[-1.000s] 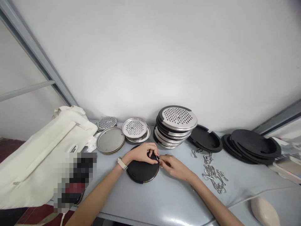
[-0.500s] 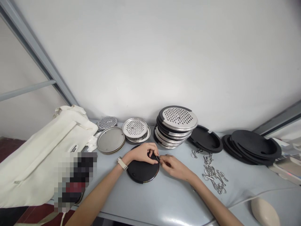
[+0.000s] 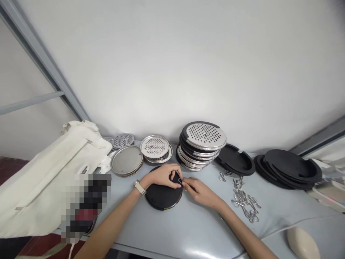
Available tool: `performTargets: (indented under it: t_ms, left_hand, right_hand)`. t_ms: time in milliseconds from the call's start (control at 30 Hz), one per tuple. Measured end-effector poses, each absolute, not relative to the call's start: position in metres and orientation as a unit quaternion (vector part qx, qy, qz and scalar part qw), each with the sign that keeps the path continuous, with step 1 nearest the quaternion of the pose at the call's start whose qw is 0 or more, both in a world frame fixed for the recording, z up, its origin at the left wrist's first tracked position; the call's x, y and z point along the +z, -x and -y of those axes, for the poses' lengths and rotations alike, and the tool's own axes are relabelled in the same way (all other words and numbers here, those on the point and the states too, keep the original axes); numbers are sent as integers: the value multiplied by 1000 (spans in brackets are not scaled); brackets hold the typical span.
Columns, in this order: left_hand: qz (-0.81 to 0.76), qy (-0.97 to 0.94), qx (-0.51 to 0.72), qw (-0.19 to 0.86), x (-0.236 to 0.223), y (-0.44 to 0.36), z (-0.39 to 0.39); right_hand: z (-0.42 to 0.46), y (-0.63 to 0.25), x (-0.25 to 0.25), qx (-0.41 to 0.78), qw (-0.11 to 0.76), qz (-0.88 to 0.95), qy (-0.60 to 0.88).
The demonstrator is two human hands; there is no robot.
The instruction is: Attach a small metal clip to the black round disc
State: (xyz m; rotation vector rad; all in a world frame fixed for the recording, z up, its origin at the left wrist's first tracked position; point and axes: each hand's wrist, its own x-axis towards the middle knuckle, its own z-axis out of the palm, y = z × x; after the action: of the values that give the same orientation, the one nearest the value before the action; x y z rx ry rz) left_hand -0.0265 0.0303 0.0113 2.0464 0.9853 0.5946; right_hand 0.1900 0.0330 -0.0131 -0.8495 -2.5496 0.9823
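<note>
A round black disc (image 3: 161, 197) lies flat on the grey table (image 3: 188, 230). My left hand (image 3: 161, 175), with a watch on its wrist, rests on the disc's far edge, fingers curled and pressing it down. My right hand (image 3: 199, 190) pinches a small metal clip (image 3: 180, 180) against the disc's right rim, right beside my left fingertips. Both hands meet at that rim.
Behind the hands stand a tall stack of perforated steel and black discs (image 3: 201, 143), a perforated steel plate (image 3: 155, 147) and a plain steel plate (image 3: 126, 160). Loose metal clips (image 3: 245, 201) lie right. Black rings (image 3: 289, 166) sit far right, a white bag (image 3: 51, 176) left.
Almost nothing has moved; my right fingers have shifted slightly at the disc's rim with the clip.
</note>
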Motion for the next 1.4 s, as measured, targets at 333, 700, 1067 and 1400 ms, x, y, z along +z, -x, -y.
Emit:
performTargets:
  t_ms: [333, 700, 1067, 1400]
  left_hand:
    - [-370, -787, 259, 421, 4, 28, -31]
    - [-364, -781, 257, 438, 4, 28, -31]
    - [-359, -771, 264, 455, 4, 28, -31]
    - [-352, -765, 267, 468, 4, 28, -33]
  right_hand:
    - [-34, -192, -15, 329, 138, 889, 287]
    - [-34, -192, -14, 327, 136, 889, 292]
    - [-33, -192, -13, 331, 138, 888, 289]
    - [-34, -191, -12, 357, 144, 876, 292]
